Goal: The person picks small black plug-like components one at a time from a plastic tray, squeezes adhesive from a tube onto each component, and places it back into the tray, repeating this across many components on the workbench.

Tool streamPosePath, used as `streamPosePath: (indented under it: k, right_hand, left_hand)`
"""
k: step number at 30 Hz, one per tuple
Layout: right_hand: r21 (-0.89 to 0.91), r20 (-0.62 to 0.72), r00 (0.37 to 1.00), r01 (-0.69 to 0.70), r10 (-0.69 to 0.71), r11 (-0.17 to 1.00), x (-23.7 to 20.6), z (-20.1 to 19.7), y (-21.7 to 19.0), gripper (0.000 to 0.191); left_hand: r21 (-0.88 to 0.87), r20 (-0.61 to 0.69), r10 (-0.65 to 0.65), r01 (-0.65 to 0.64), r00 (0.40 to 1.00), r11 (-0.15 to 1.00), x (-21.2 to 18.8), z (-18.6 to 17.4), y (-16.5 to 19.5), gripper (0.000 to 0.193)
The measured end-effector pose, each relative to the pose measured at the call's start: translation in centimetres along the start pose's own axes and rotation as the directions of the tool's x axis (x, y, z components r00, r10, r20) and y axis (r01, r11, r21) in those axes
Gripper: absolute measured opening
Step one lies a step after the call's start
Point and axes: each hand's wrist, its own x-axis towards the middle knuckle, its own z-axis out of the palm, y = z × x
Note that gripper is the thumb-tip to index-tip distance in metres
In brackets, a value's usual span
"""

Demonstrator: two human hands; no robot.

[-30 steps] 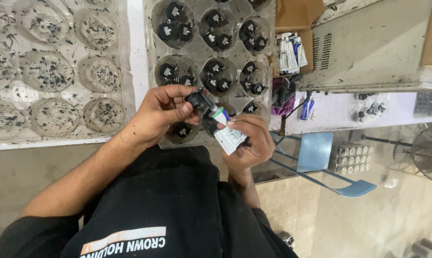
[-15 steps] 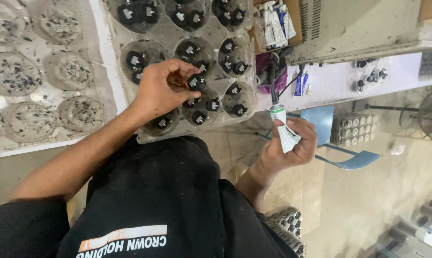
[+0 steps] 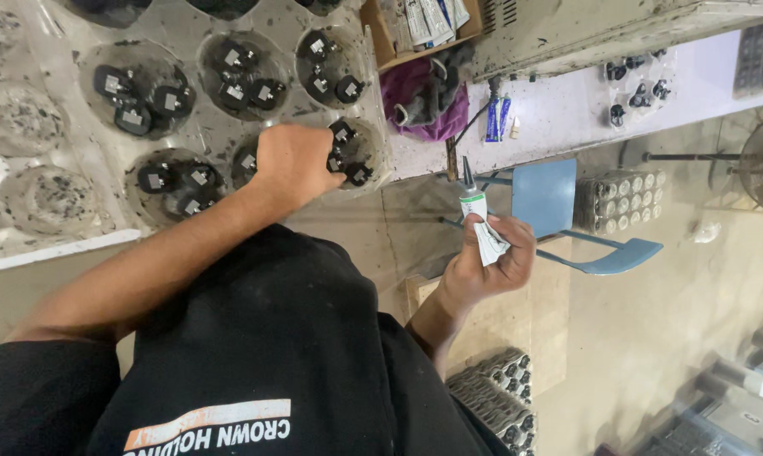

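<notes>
Clear moulded plastic tray (image 3: pixel 204 135) of round wells fills upper left, its edge overhanging the bench, open floor to the right. Left hand (image 3: pixel 293 160) at centre, fingers curled down onto small black plug-like parts (image 3: pixel 347 160): light, rigid, best pinched by the sides. Right hand (image 3: pixel 487 266) at centre-right grips a soft, crumpled white glue tube (image 3: pixel 476 221), nozzle up.

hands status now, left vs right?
Left hand: curled down over black parts in the clear tray; grasp cannot be told.
Right hand: closed on a small squeeze tube.
</notes>
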Motion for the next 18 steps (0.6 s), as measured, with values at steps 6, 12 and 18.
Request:
streamPosePath:
  k: [6,12,18]
  right_hand:
    - [0.089,0.079,0.995,-0.065,0.058,0.994,1.0,-0.6,2.3,0.026]
    - [0.184,0.175,0.984,-0.013,-0.020,0.983,1.9,1.9,3.7,0.027]
    - [0.220,0.227,0.973,-0.015,-0.036,0.975,0.5,5.0,1.4,0.028]
  left_hand:
    - [0.038,0.029,-0.135,0.134,0.990,0.990,-0.1,-0.1,1.4,0.056]
    - [-0.141,-0.454,-0.005,-0.066,0.891,0.988,-5.0,-3.1,0.4,0.044]
    - [-0.223,-0.618,-0.278,0.174,0.736,0.959,-12.2,-7.5,-7.4,0.024]
